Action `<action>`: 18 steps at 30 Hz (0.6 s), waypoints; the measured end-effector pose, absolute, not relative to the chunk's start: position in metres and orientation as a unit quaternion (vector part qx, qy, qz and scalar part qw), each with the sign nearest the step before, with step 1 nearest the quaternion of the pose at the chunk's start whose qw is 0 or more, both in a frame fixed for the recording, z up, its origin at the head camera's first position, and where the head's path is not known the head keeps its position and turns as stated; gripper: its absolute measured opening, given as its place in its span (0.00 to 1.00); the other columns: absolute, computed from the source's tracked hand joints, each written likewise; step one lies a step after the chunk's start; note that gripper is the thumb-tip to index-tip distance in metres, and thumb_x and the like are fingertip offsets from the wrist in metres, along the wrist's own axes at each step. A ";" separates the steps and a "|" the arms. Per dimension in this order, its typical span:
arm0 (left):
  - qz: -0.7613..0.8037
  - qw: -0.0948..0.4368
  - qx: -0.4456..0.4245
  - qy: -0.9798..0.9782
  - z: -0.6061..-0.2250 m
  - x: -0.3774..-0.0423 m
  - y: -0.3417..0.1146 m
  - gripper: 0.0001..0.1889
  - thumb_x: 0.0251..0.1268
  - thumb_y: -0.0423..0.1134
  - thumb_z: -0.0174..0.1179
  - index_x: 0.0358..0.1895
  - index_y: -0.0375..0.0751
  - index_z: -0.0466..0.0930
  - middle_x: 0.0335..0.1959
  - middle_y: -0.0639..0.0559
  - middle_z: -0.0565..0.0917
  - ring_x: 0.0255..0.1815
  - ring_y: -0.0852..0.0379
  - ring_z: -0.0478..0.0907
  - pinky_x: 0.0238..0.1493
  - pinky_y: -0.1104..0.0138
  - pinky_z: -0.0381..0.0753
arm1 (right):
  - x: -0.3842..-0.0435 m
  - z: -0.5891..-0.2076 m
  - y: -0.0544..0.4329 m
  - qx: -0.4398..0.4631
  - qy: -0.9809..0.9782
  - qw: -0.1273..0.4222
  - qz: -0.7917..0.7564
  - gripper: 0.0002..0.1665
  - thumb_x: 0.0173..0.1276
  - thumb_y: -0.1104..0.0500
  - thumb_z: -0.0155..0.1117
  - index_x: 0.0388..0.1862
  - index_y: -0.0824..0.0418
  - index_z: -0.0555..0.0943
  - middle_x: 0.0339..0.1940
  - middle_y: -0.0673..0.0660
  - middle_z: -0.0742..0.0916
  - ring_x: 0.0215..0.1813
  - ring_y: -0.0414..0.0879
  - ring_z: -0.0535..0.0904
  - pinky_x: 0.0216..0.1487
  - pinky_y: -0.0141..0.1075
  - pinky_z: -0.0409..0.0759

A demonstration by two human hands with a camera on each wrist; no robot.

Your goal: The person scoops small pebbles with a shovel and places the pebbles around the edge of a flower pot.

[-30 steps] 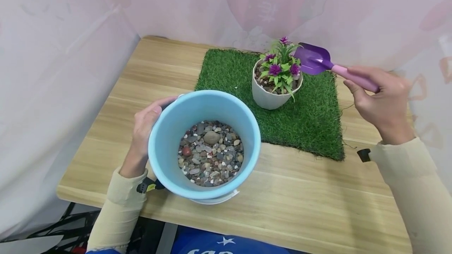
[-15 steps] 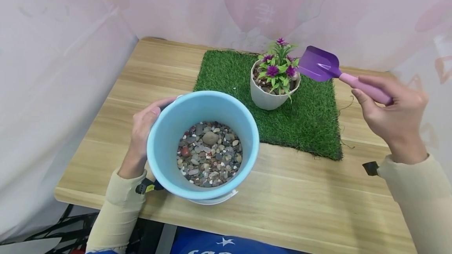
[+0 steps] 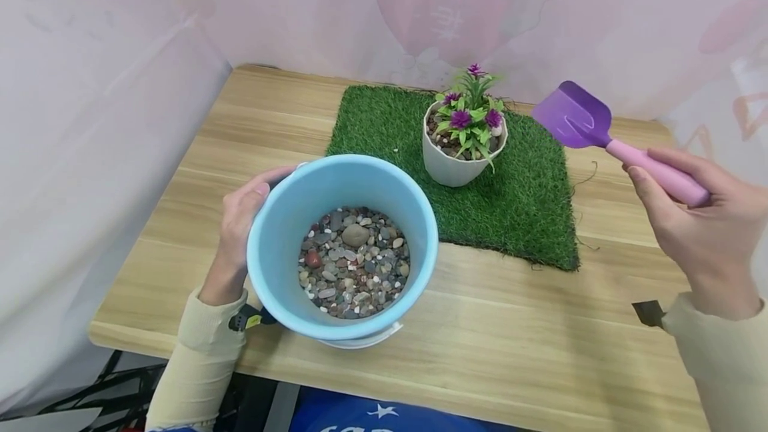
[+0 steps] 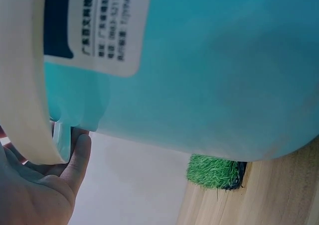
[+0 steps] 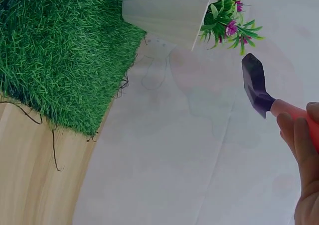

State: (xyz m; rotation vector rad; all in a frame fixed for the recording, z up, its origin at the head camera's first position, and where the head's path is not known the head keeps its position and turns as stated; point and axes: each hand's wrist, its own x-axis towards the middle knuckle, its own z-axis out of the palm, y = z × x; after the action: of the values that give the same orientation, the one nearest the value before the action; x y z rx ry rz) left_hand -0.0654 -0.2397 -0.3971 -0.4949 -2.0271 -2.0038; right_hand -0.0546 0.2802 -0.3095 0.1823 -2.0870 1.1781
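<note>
My left hand grips the left side of a light blue bucket, near the mount of its white handle. Pebbles cover the bucket's bottom, with a larger brown stone among them. On the right, my right hand holds a garden trowel by its pink grip, its purple blade bare and pointing left, above the table. Left of the blade stands a white flowerpot with a purple-flowered plant and small stones in it. In the right wrist view, fingers wrap the trowel's grip.
The flowerpot stands on a green turf mat with loose threads at its right edge. Under it is a wooden table. A pale printed cloth hangs behind and at the sides.
My right hand has drawn the trowel away from the plant, to the right and toward me, turning the blade a little. The left hand and bucket have stayed in place.
</note>
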 end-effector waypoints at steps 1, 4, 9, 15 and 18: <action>-0.687 0.124 -0.167 -0.696 -0.397 -0.065 -0.240 0.24 0.85 0.38 0.40 0.64 0.23 0.80 0.60 0.47 0.89 0.57 0.55 0.89 0.56 0.68 0.89 | -0.052 -0.309 0.281 0.063 -0.807 0.358 0.464 0.17 0.57 0.69 0.79 0.45 0.77 0.89 0.37 0.34 0.92 0.34 0.26 0.85 0.36 0.15 0.77; -0.688 0.123 -0.163 -0.697 -0.397 -0.066 -0.241 0.24 0.85 0.38 0.41 0.64 0.24 0.80 0.59 0.49 0.90 0.55 0.56 0.89 0.54 0.69 0.90 | -0.044 -0.311 0.284 0.043 -0.802 0.358 0.477 0.17 0.58 0.70 0.78 0.46 0.79 0.88 0.36 0.34 0.92 0.33 0.27 0.84 0.35 0.15 0.77; -0.684 0.124 -0.161 -0.701 -0.396 -0.066 -0.241 0.24 0.85 0.38 0.41 0.64 0.23 0.80 0.59 0.50 0.90 0.55 0.57 0.89 0.54 0.70 0.89 | -0.035 -0.316 0.290 0.026 -0.797 0.371 0.476 0.18 0.59 0.69 0.78 0.46 0.80 0.87 0.36 0.34 0.92 0.36 0.26 0.86 0.39 0.15 0.79; -0.686 0.115 -0.140 -0.704 -0.393 -0.064 -0.238 0.24 0.85 0.41 0.42 0.65 0.26 0.81 0.60 0.47 0.90 0.56 0.55 0.89 0.54 0.69 0.89 | -0.025 -0.319 0.295 -0.028 -0.805 0.350 0.478 0.17 0.61 0.69 0.76 0.48 0.77 0.88 0.32 0.32 0.92 0.34 0.24 0.87 0.30 0.13 0.76; -0.689 0.112 -0.134 -0.703 -0.392 -0.063 -0.237 0.25 0.85 0.41 0.42 0.65 0.26 0.80 0.60 0.46 0.89 0.56 0.55 0.89 0.54 0.69 0.89 | -0.021 -0.321 0.298 -0.087 -0.827 0.336 0.443 0.16 0.62 0.66 0.77 0.47 0.72 0.90 0.30 0.27 0.90 0.30 0.22 0.85 0.27 0.13 0.74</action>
State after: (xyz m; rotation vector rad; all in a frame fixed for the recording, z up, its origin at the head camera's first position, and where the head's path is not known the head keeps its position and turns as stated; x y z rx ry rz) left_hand -0.0633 -0.2374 -0.3924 -0.3926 -2.0652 -2.0229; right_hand -0.0206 0.2975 -0.3206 -0.2264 -2.1562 1.1542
